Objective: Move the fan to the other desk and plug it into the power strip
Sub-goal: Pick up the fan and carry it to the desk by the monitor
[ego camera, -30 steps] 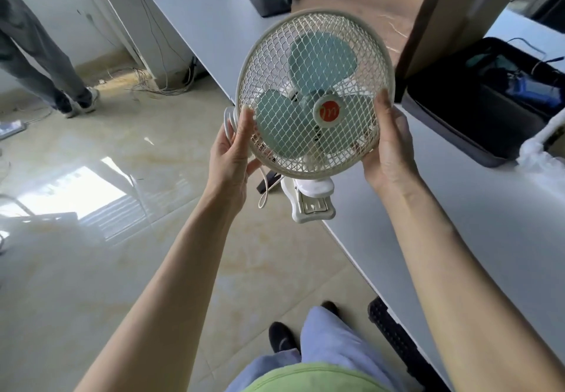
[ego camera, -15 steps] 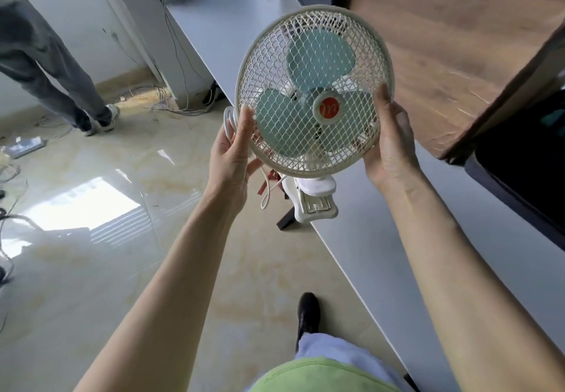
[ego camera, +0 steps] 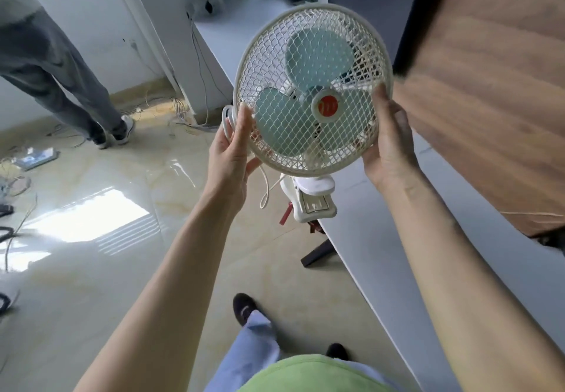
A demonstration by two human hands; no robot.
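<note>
I carry a small white clip fan (ego camera: 312, 92) with pale green blades and an orange hub, held up in front of me over the floor beside a grey desk (ego camera: 382, 239). My left hand (ego camera: 232, 150) grips the left rim of its cage together with a coil of its white cord (ego camera: 227, 116). My right hand (ego camera: 388, 144) grips the right rim. The fan's white clamp base (ego camera: 312, 199) hangs below the cage, and a loop of cord dangles next to it. A power strip (ego camera: 36, 158) lies on the floor at the far left.
Another person's legs (ego camera: 61, 64) stand at the upper left. Loose wires (ego camera: 180, 110) litter the floor by the wall. A wooden panel (ego camera: 489, 86) rises on the right. A farther desk (ego camera: 244, 18) carries black gear. A dark bracket (ego camera: 318, 252) sticks out under the near desk.
I have walked forward along the desk with the fan; the black bin has left the view and the far desk and wooden panel have come closer. My grip on the fan is unchanged.
</note>
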